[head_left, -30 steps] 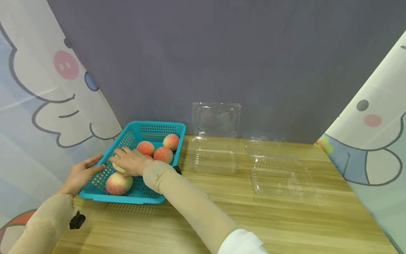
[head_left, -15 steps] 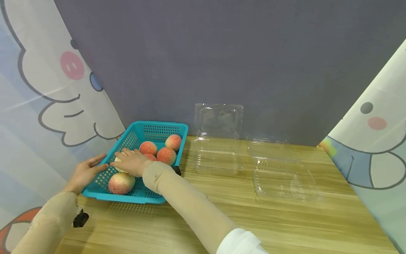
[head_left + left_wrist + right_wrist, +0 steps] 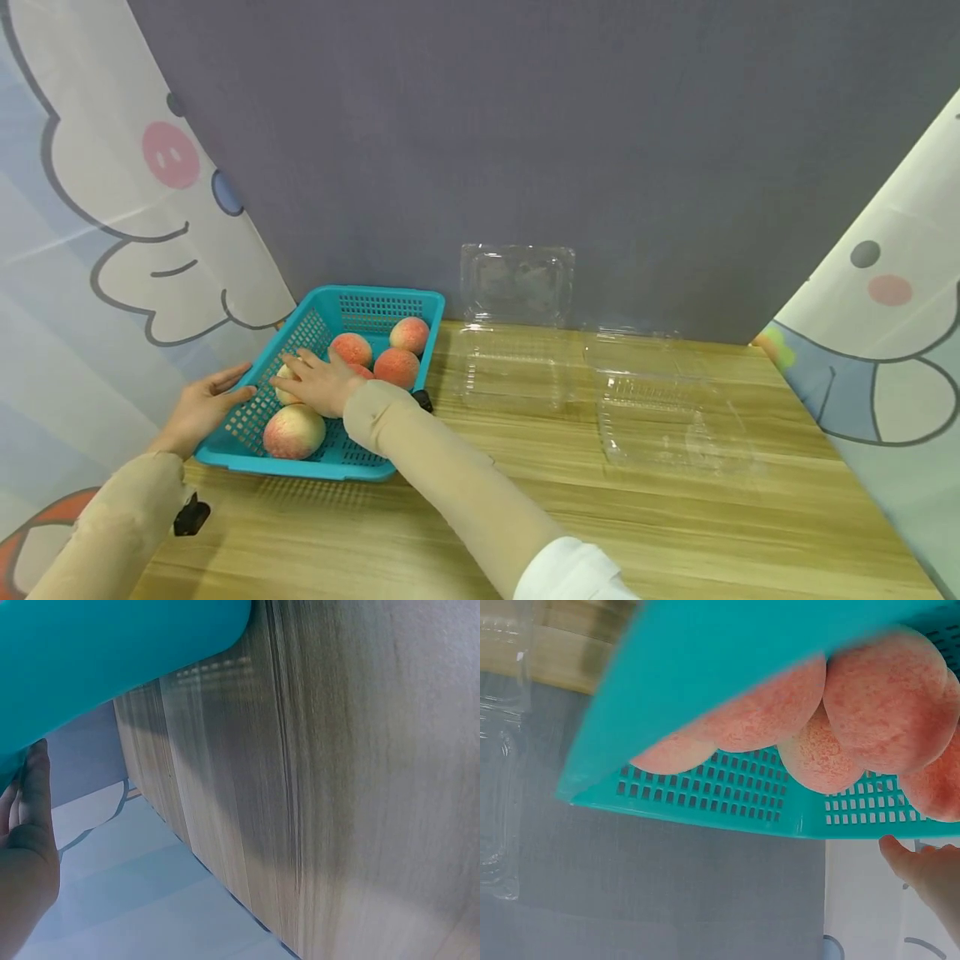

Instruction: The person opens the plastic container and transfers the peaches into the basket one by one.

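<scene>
Several pink-and-yellow peaches lie in a blue plastic basket (image 3: 322, 472) at the left of the table. My right hand (image 3: 322, 387) reaches into the basket from the right, its fingers spread over a pale yellow peach (image 3: 287, 392); the palm hides part of that peach. Nearer to me in the basket lies another peach (image 3: 294, 432). With straight fingers, my left hand (image 3: 204, 408) touches the basket's left side from outside. In the left wrist view those fingers (image 3: 34, 791) lie against the blue wall. The right wrist view shows peaches (image 3: 885, 697) inside the basket.
Two clear plastic boxes stand right of the basket with raised lids: one box (image 3: 513, 375) at the back middle, another box (image 3: 675, 425) further right. A grey wall (image 3: 600, 150) closes off the back of the wooden table (image 3: 525, 517). Printed cartoon cloths hang at both sides.
My right hand has shifted slightly to the right and its fingers have spread. The peach nearest me has moved a little to the right. My left hand stays at the basket's side.
</scene>
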Demonstrator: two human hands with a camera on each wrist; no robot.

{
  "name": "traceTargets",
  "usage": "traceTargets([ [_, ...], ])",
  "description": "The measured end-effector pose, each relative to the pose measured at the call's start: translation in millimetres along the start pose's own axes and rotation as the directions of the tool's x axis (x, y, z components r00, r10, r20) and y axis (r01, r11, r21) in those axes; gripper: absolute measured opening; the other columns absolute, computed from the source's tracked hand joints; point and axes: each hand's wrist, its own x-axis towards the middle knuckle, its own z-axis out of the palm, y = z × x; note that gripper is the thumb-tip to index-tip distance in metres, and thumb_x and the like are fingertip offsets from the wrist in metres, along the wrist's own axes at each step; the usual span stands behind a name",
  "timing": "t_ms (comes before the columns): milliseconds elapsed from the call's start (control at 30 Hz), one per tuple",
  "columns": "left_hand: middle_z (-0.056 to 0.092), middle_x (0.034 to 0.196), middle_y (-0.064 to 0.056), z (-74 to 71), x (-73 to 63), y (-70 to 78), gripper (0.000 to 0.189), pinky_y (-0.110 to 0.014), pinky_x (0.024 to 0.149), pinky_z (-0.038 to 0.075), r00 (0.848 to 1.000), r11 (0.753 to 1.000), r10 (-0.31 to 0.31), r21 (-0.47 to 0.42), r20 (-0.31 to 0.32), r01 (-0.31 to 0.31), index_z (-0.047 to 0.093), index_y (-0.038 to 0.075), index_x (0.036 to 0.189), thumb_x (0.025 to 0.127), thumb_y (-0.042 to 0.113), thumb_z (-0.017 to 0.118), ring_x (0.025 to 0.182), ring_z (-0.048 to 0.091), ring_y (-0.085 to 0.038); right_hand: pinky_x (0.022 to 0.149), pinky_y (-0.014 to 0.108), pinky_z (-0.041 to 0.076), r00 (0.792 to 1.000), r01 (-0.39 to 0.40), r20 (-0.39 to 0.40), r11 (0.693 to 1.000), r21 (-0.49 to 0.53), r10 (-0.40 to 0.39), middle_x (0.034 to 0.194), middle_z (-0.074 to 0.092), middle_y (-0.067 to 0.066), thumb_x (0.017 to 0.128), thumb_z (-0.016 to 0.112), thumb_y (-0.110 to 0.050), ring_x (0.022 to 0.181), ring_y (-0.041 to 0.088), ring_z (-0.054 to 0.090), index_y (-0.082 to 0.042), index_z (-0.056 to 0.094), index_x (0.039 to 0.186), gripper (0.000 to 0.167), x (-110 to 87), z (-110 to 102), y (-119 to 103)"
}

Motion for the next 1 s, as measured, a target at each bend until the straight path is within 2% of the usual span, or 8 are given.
traceTargets([
  [200, 0.018, 0.146, -0.025, 2.1, 2.0, -0.7, 0.073, -0.073, 0.094, 0.020, 1.000, 1.000, 0.007, -0.005, 0.000, -0.007, 0.020, 0.007, 0.145, 0.091, 0.047, 0.048, 0.131, 0.010, -0.055, 0.114, 0.034, 0.022, 1.000, -0.001, 0.009, 1.000, 0.010, 0.001, 0.155, -0.005, -0.008, 0.096, 0.042, -0.034, 0.142, 0.011, 0.001, -0.041, 0.001, 0.145, 0.064, -3.8, -1, 8],
  [400, 0.018, 0.146, -0.026, 0.5, 3.0, -3.1, 0.072, -0.072, 0.094, 0.022, 1.000, 1.000, 0.020, 0.005, -0.002, -0.020, 0.021, 0.007, 0.145, 0.091, 0.048, 0.047, 0.130, 0.013, -0.055, 0.111, 0.031, 0.029, 0.999, 0.043, -0.025, 0.999, 0.017, -0.043, 0.154, 0.006, -0.008, 0.096, 0.041, -0.039, 0.141, 0.010, 0.011, -0.040, 0.008, 0.145, 0.060, -13.7, -12, 16],
  [500, 0.017, 0.146, -0.027, -1.0, 3.1, -4.3, 0.072, -0.072, 0.094, 0.022, 1.000, 1.000, 0.023, 0.004, 0.001, -0.023, 0.021, 0.007, 0.145, 0.092, 0.047, 0.047, 0.130, 0.012, -0.056, 0.109, 0.029, 0.030, 0.999, 0.046, 0.005, 0.997, 0.067, -0.046, 0.151, 0.015, -0.012, 0.095, 0.041, -0.043, 0.138, 0.008, 0.017, -0.042, 0.011, 0.144, 0.057, -22.2, -20, 21],
  [633, 0.016, 0.146, -0.026, -0.5, 4.6, -7.5, 0.072, -0.072, 0.094, 0.022, 1.000, 1.000, 0.028, 0.003, -0.006, -0.028, 0.022, 0.008, 0.145, 0.091, 0.049, 0.047, 0.130, 0.010, -0.055, 0.110, 0.029, 0.028, 0.999, 0.008, 0.052, 0.993, 0.121, -0.015, 0.148, 0.020, -0.018, 0.092, 0.044, -0.048, 0.137, 0.005, 0.019, -0.044, 0.013, 0.143, 0.060, -36.2, -27, 29],
  [800, 0.016, 0.146, -0.024, -1.3, 5.1, -11.4, 0.071, -0.072, 0.094, 0.020, 0.999, 0.999, 0.032, -0.001, -0.005, -0.032, 0.022, 0.012, 0.146, 0.091, 0.049, 0.048, 0.130, 0.009, -0.055, 0.108, 0.026, 0.031, 1.000, 0.029, -0.003, 0.992, 0.121, -0.029, 0.146, 0.027, -0.014, 0.093, 0.045, -0.046, 0.136, 0.007, 0.023, -0.038, 0.016, 0.144, 0.059, -60.9, -34, 39],
  [933, 0.015, 0.147, -0.022, -3.3, 5.4, -12.9, 0.071, -0.073, 0.094, 0.019, 0.999, 0.999, 0.039, 0.001, 0.006, -0.039, 0.021, 0.013, 0.146, 0.091, 0.049, 0.048, 0.130, 0.009, -0.056, 0.106, 0.025, 0.034, 0.997, 0.053, -0.067, 0.990, 0.131, -0.045, 0.146, 0.028, -0.009, 0.092, 0.046, -0.045, 0.136, 0.010, 0.023, -0.034, 0.019, 0.145, 0.060, -86.1, -39, 48],
  [1000, 0.014, 0.147, -0.021, -3.2, 5.6, -13.3, 0.072, -0.074, 0.094, 0.018, 0.999, 0.999, 0.038, -0.002, 0.013, -0.038, 0.020, 0.014, 0.146, 0.090, 0.050, 0.047, 0.130, 0.008, -0.056, 0.106, 0.025, 0.034, 0.992, 0.074, -0.113, 0.988, 0.134, -0.059, 0.145, 0.031, -0.007, 0.092, 0.048, -0.042, 0.135, 0.011, 0.028, -0.030, 0.023, 0.144, 0.059, -98.8, -38, 53],
])
